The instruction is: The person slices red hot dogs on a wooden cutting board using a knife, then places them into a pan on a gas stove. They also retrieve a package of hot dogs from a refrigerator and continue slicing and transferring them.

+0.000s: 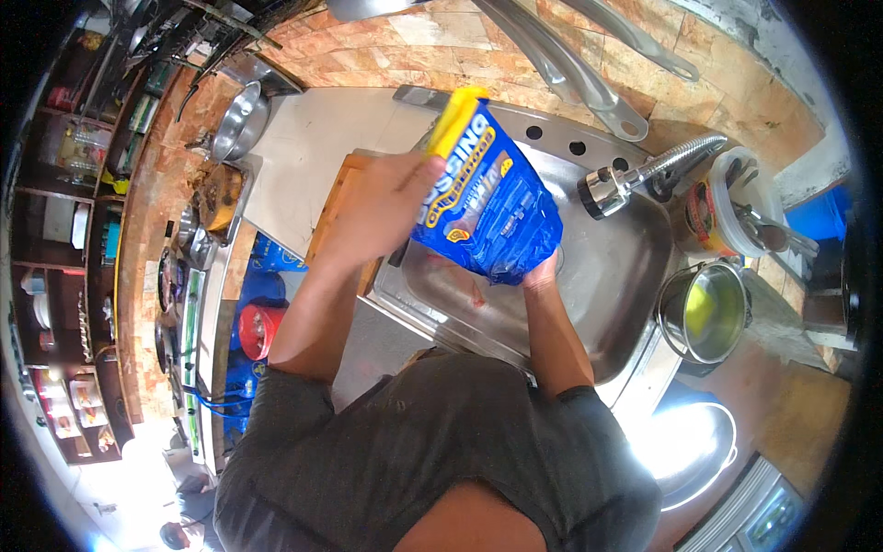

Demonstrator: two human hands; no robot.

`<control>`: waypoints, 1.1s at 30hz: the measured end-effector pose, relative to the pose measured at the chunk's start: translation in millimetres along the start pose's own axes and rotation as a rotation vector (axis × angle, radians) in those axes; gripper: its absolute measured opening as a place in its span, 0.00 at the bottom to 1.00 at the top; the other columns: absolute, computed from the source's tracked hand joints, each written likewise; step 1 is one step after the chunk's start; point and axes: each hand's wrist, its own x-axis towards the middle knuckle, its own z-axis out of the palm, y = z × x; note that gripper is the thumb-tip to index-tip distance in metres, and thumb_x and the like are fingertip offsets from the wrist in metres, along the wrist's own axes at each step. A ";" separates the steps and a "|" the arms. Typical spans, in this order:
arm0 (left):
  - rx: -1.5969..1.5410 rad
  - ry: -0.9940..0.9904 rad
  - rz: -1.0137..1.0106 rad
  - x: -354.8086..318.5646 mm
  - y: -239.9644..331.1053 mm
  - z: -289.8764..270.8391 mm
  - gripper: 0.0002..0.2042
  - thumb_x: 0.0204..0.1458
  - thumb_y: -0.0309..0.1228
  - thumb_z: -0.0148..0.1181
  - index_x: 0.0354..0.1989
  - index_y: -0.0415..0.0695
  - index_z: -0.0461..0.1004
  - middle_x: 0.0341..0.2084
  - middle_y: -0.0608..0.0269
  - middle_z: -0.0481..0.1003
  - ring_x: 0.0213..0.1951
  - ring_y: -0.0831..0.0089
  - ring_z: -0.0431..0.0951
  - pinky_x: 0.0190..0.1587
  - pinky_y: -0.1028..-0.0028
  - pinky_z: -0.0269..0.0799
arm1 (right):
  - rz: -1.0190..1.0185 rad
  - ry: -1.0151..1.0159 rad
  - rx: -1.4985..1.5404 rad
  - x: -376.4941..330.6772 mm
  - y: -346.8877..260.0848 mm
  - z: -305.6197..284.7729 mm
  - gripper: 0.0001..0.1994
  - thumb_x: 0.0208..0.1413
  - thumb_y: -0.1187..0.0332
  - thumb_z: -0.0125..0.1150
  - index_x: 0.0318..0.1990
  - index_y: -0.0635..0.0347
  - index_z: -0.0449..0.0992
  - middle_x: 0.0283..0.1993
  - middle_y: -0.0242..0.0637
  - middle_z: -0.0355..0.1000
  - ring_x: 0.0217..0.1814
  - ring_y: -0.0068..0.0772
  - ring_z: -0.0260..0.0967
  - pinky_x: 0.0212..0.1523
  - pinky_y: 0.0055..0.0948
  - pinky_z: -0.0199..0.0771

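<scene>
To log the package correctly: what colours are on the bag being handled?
Mostly blue bag, with yellow along its top; clearest in the head view.

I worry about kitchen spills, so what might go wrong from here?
The bag might slip into the sink below: the right hand is partly hidden at its base, so its hold is unclear. If the bag is open, which I cannot tell, contents could spill. The tub beside the sink has utensils jutting past its rim; a rightward swing might knock them.
</scene>
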 end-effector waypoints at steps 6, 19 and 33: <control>-0.172 0.007 -0.091 11.6 -12.4 -21.8 0.17 0.68 0.36 0.49 0.46 0.32 0.77 0.34 0.66 0.80 0.35 0.83 0.76 0.39 0.79 0.73 | -0.086 0.051 -0.068 -20.0 10.3 -11.0 0.23 0.63 0.58 0.50 0.60 0.65 0.71 0.57 0.44 0.75 0.58 0.44 0.73 0.63 0.45 0.71; -0.364 -0.178 -0.218 44.9 -58.9 -14.2 0.21 0.70 0.42 0.46 0.52 0.35 0.75 0.36 0.63 0.80 0.35 0.79 0.79 0.37 0.74 0.76 | 0.442 -0.253 0.159 20.0 29.7 -45.0 0.27 0.63 0.50 0.50 0.61 0.62 0.69 0.56 0.46 0.74 0.54 0.48 0.75 0.57 0.53 0.76; -0.970 -0.209 -0.336 129.3 -236.0 142.2 0.15 0.67 0.40 0.48 0.53 0.46 0.75 0.43 0.60 0.80 0.38 0.68 0.81 0.42 0.61 0.77 | 0.079 -0.099 -0.096 -108.0 -76.1 -86.3 0.35 0.47 0.57 0.64 0.64 0.54 0.63 0.52 0.45 0.72 0.51 0.61 0.74 0.50 0.62 0.77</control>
